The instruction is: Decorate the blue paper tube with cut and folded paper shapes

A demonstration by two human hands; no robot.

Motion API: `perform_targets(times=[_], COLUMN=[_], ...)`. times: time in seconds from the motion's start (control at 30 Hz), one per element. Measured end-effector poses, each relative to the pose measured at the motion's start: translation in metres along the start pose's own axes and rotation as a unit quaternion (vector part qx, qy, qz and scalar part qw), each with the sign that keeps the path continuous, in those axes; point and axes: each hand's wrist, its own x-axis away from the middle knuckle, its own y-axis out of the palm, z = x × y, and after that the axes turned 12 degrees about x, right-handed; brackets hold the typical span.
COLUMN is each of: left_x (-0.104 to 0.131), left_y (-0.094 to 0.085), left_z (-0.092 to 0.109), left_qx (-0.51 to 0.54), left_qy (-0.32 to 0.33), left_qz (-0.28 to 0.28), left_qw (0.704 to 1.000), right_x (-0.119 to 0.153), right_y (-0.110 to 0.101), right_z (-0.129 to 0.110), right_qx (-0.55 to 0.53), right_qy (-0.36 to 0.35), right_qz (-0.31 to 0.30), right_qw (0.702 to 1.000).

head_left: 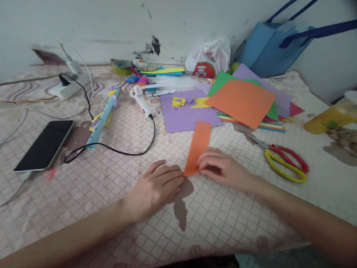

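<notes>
An orange paper strip [199, 144] lies slanted on the patterned tablecloth, its far end over the edge of a purple sheet [177, 119]. My left hand [156, 188] pinches the strip's near left corner with its fingers together. At the near right corner, my right hand [220, 165] has thumb and fingers closed on the paper's edge. Scissors [285, 162] with red and yellow handles rest to the right of my right hand. Beyond the strip, a large orange sheet [242, 101] tops a pile of coloured papers.
A white glue gun [141, 102] with a black cord lies behind. To the left are a phone [45, 145], a decorated light blue strip [103, 117] and a power strip [71, 87]. A blue bag [271, 46] and a cup of yellow drink [336, 116] stand right.
</notes>
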Motion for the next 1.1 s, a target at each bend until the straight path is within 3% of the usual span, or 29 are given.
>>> perform_targets(times=[0.37,0.73,1.1], left_x=[-0.004,0.000,0.001], left_y=[0.001,0.005,0.002], left_z=[-0.002,-0.001,-0.003], left_qx=[0.071,0.020,0.033], left_qy=[-0.007,0.006,-0.011], left_qz=[0.011,0.011,0.043], left_qw=[0.997,1.000,0.998], right_x=[-0.021,-0.021,-0.020], right_y=[-0.005,0.011,0.016], right_z=[-0.008,-0.008,-0.008], right_qx=[0.018,0.041,0.073], right_qy=[0.073,0.114,0.097], right_qz=[-0.065,-0.034,-0.006], right_qw=[0.995,0.992,0.993])
